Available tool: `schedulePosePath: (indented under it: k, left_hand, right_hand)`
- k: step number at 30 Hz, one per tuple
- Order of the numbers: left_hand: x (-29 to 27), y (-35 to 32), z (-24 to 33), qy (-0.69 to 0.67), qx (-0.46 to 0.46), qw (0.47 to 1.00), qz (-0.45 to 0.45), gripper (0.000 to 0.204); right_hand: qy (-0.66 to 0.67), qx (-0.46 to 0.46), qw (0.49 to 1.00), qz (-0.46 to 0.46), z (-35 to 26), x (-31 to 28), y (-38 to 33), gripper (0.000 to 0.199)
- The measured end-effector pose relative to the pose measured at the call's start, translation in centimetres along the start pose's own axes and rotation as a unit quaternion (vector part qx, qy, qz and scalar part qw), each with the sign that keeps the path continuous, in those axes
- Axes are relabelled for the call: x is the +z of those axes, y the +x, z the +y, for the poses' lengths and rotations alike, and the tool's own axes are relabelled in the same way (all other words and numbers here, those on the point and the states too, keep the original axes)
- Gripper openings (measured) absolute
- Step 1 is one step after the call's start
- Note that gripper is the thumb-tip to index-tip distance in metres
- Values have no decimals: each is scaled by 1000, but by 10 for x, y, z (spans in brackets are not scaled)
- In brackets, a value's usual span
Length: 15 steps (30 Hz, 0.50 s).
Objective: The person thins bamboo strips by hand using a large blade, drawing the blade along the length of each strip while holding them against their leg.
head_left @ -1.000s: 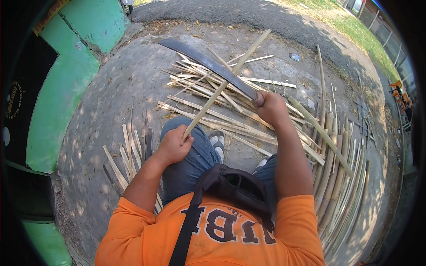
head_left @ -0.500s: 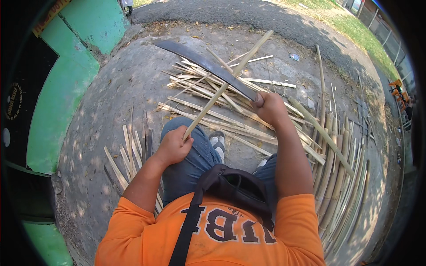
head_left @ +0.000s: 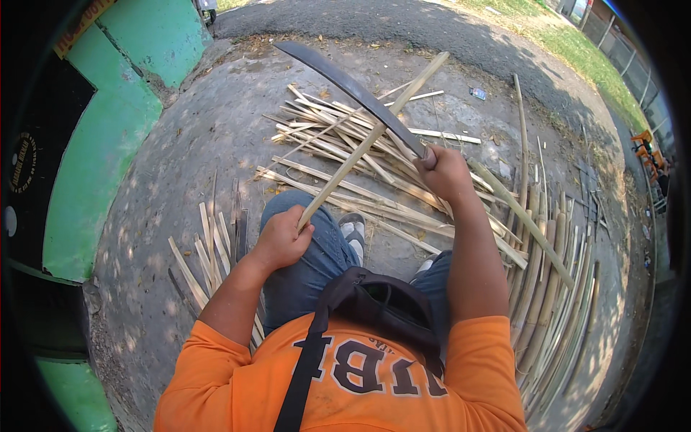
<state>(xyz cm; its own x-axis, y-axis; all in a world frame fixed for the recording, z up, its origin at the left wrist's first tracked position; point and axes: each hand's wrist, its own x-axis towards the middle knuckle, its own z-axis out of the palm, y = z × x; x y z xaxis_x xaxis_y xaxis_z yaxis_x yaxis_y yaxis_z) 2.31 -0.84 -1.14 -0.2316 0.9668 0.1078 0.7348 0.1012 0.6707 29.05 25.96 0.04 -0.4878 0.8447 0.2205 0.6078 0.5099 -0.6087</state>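
Observation:
My left hand [head_left: 285, 237] is closed round the near end of a long bamboo strip [head_left: 342, 171], which slants away up and to the right. In my right hand [head_left: 447, 173] is the handle of a machete [head_left: 345, 83] with a long, dark, curved blade. The blade crosses over the strip towards its far part and points up and to the left. Whether the edge touches the strip I cannot tell. Beneath both lies a loose pile of split bamboo strips [head_left: 317, 147] on the ground.
More strips [head_left: 209, 245] lie left of my knee. To the right are long bamboo poles and strips [head_left: 551, 281], with one pole [head_left: 525, 216] slanting across them. A green wall [head_left: 101, 173] stands at the left; a dark road strip [head_left: 324, 25] runs beyond the concrete.
My right hand has slid the machete away from me and slightly right, farther along the bamboo strip. My left hand keeps its hold and has hardly moved.

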Motion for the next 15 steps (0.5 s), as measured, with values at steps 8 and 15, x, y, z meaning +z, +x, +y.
schedulePosePath:
  k: [8,15]
  left_hand:
    - [-2,-4,-3,-14,-2,1000,6,16]
    - [-1,-2,-7,-16,12,1000,6,17]
  right_hand:
    - [32,-110,992,-51,-27,10,-15,23]
    - [2,-28,998,-56,-8,4,-3,17]
